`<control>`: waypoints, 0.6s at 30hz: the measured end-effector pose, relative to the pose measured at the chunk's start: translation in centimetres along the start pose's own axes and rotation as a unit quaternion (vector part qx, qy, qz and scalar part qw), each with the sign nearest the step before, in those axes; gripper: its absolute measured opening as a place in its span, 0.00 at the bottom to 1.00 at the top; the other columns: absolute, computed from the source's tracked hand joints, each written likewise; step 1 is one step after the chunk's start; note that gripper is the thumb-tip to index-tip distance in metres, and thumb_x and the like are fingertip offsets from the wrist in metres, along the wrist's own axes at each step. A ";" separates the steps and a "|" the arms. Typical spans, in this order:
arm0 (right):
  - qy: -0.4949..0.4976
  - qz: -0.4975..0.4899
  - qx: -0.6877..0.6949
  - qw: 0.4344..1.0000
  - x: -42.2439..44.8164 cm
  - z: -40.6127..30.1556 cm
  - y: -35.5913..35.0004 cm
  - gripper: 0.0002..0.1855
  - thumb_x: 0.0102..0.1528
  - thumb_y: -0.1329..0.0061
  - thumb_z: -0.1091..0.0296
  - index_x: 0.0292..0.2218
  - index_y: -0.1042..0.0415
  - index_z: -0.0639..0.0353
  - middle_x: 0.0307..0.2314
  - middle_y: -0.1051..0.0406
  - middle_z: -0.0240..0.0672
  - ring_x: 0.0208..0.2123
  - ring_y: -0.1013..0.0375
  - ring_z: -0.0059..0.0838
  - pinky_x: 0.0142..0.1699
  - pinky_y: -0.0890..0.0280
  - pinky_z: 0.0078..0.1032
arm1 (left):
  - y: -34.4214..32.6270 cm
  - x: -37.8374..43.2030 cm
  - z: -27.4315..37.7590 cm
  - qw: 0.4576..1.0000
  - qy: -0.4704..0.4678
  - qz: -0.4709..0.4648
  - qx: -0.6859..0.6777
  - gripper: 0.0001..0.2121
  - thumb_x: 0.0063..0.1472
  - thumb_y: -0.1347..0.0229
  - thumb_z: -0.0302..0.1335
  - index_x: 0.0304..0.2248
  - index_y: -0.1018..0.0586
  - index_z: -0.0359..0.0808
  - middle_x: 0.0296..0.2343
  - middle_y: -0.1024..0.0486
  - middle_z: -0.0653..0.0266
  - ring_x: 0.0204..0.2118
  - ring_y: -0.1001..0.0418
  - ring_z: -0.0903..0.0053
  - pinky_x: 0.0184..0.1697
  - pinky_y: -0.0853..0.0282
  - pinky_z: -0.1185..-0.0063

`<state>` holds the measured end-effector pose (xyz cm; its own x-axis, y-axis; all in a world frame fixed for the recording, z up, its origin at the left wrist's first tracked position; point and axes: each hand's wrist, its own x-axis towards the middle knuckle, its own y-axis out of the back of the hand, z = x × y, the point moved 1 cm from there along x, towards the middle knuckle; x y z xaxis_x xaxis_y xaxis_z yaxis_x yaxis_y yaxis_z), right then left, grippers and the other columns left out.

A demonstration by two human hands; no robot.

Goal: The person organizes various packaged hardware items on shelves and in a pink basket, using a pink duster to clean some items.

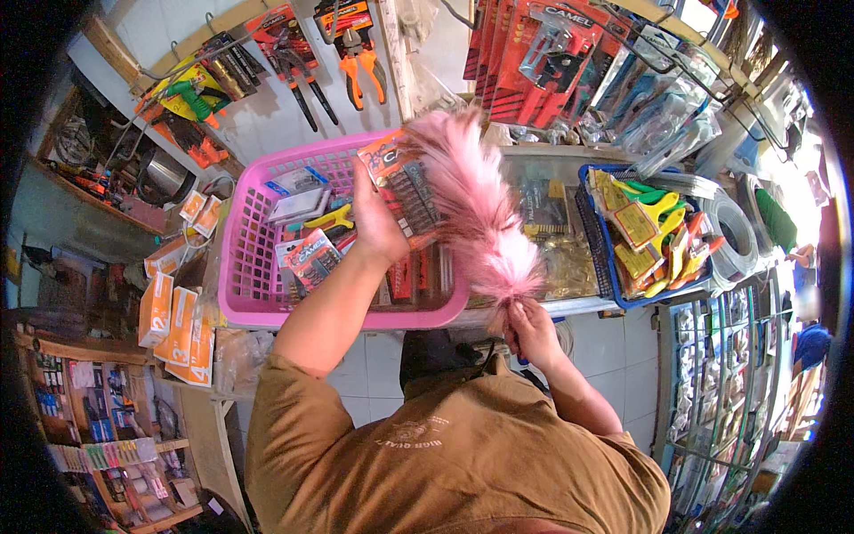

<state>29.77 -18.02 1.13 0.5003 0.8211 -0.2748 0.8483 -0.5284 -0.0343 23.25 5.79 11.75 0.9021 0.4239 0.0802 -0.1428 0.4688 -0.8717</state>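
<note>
My left hand point(379, 223) grips a carded blister pack point(403, 187) of dark, ribbed small parts, orange-backed and marked Camel, above a pink plastic basket point(233, 267). Low at the counter's front edge, my right hand point(532, 334) is closed around the handle end of a pink fluffy duster point(484, 200). The duster's plume slants up and left, lying against the pack's right side and hiding part of it. Inside the basket are another Camel blister pack point(310, 257), a yellow-handled tool point(331, 219) and flat white packets point(299, 205).
A blue basket point(587, 233) of yellow- and orange-handled tools stands at the right on the glass counter point(567, 267), beside coiled clear hose point(734, 227). Orange-and-white boxes point(180, 327) stack at the left. Carded pliers point(360, 60) and red tool packs point(554, 60) hang overhead.
</note>
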 end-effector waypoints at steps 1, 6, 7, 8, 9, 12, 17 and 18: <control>0.002 0.002 0.002 1.000 0.0 0.6 0.1 0.12 0.61 0.65 0.61 0.31 0.37 0.60 0.13 0.41 0.25 0.12 0.44 0.14 0.17 0.48 0.17 | 0.7 0.1 -0.1 1.000 0.002 -0.002 0.002 0.33 0.57 0.64 0.57 0.50 0.37 0.37 0.48 0.35 0.57 0.45 0.33 0.60 0.50 0.39 0.63; 0.009 -0.035 -0.071 0.997 -0.2 -1.2 -0.1 0.10 0.57 0.58 0.63 0.34 0.34 0.62 0.18 0.37 0.27 0.19 0.42 0.16 0.23 0.44 0.19 | 3.2 0.0 0.4 0.992 0.071 -0.076 -0.077 0.41 0.52 0.67 0.65 0.53 0.40 0.39 0.51 0.40 0.53 0.52 0.39 0.59 0.54 0.45 0.58; -0.031 -0.019 0.012 0.999 -0.2 -0.5 0.2 0.11 0.57 0.57 0.63 0.36 0.33 0.63 0.19 0.35 0.28 0.20 0.41 0.17 0.25 0.42 0.20 | 2.0 -0.4 0.4 0.998 0.014 -0.003 -0.062 0.40 0.52 0.65 0.64 0.53 0.39 0.39 0.51 0.40 0.53 0.52 0.40 0.59 0.53 0.44 0.58; -0.029 -0.021 0.024 0.999 -0.1 0.2 0.0 0.12 0.56 0.57 0.63 0.38 0.34 0.61 0.20 0.35 0.28 0.20 0.41 0.16 0.24 0.42 0.20 | 0.5 -0.3 0.4 0.993 0.000 -0.048 -0.107 0.39 0.52 0.65 0.63 0.52 0.38 0.39 0.51 0.41 0.53 0.53 0.41 0.57 0.52 0.44 0.57; -0.028 -0.024 0.018 0.999 -0.3 0.2 0.0 0.12 0.56 0.57 0.63 0.38 0.34 0.61 0.20 0.35 0.28 0.20 0.41 0.16 0.24 0.42 0.20 | 1.3 -0.4 0.4 0.993 -0.006 -0.050 -0.109 0.39 0.52 0.65 0.63 0.52 0.38 0.39 0.51 0.41 0.53 0.53 0.41 0.57 0.52 0.44 0.57; 0.035 -0.039 -0.172 0.984 -0.8 -0.8 -0.5 0.10 0.60 0.63 0.61 0.35 0.36 0.58 0.15 0.40 0.26 0.16 0.45 0.13 0.19 0.49 0.16 | 3.5 0.7 0.2 0.967 0.137 -0.094 -0.195 0.40 0.52 0.67 0.65 0.53 0.39 0.39 0.49 0.37 0.54 0.50 0.38 0.53 0.52 0.44 0.54; -0.028 -0.032 0.001 0.999 0.2 1.4 -0.5 0.12 0.60 0.63 0.59 0.30 0.38 0.58 0.15 0.41 0.26 0.14 0.43 0.15 0.19 0.47 0.18 | 2.8 -0.1 1.0 0.988 0.059 -0.126 -0.072 0.42 0.50 0.70 0.67 0.51 0.36 0.41 0.48 0.35 0.57 0.48 0.34 0.61 0.50 0.40 0.60; -0.006 -0.066 0.000 0.998 0.3 1.1 -0.4 0.13 0.60 0.63 0.58 0.30 0.38 0.58 0.14 0.41 0.25 0.14 0.43 0.15 0.18 0.47 0.17 | 1.8 -0.5 1.1 0.997 0.040 -0.065 -0.015 0.39 0.52 0.70 0.65 0.51 0.36 0.43 0.48 0.34 0.58 0.49 0.35 0.61 0.51 0.40 0.60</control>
<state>29.38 -17.81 -0.01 0.3819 0.8811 -0.2791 0.9068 -0.4155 -0.0708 22.13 7.25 10.71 0.9419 0.2972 0.1563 -0.0107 0.4919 -0.8706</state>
